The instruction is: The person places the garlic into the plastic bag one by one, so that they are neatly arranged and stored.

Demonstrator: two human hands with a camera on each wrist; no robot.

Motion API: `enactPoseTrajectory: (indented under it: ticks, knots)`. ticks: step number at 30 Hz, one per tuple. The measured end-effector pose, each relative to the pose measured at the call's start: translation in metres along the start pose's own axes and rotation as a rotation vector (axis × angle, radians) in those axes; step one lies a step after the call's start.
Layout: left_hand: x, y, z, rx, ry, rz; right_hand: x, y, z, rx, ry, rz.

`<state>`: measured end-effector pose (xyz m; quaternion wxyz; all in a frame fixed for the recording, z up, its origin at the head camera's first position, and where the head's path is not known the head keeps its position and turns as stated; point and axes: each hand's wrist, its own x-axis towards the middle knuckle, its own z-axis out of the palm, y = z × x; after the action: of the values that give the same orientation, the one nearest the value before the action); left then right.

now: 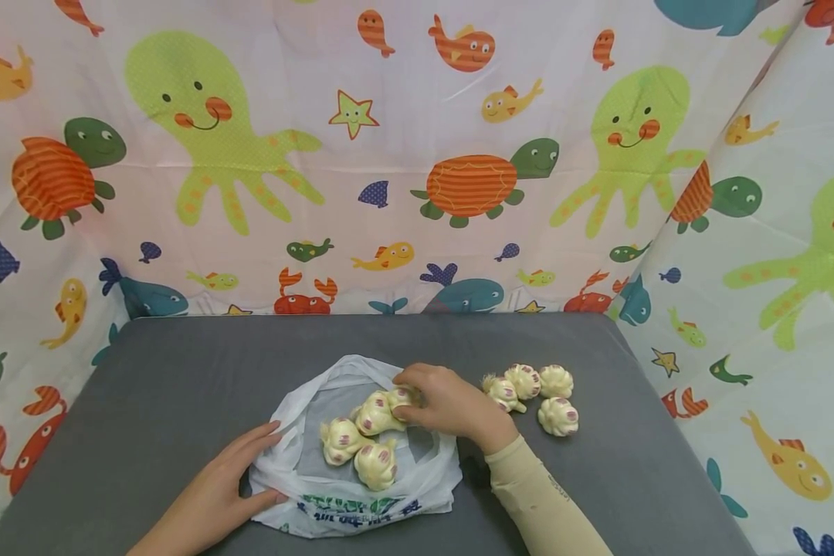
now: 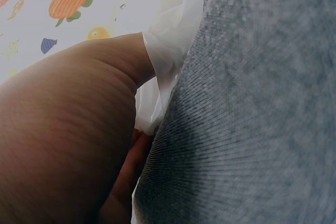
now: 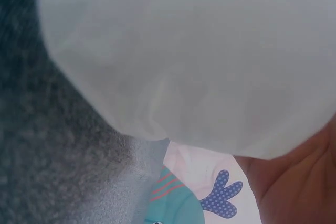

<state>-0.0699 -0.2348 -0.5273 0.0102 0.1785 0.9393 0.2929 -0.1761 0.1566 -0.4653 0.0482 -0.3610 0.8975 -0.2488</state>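
A white plastic bag (image 1: 361, 506) with green and blue print lies with its mouth spread on the grey surface. Several garlic bulbs (image 1: 375, 465) are inside it. My right hand (image 1: 452, 401) reaches over the bag's far right rim and pinches a garlic bulb (image 1: 401, 398) beside the others. At the bag's left side, my left hand (image 1: 229, 479) touches the rim with thumb and fingers spread apart. In the left wrist view, the thumb (image 2: 128, 56) has its tip covered by the plastic. White plastic (image 3: 189, 66) fills most of the right wrist view and hides the right fingertips.
Several more garlic bulbs (image 1: 558, 417) lie grouped on the grey table (image 1: 194, 371), right of the bag. A curtain (image 1: 403, 100) printed with sea animals stands behind the table's far edge and along both sides.
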Motion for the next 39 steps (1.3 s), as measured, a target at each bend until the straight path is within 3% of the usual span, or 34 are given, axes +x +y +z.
enactPoseTrajectory:
  ticks: [39]
  knots:
    - [-0.0018,-0.0018,0.0012,0.029,0.029,0.019,-0.002,-0.004,-0.005,-0.045,0.021,-0.026]
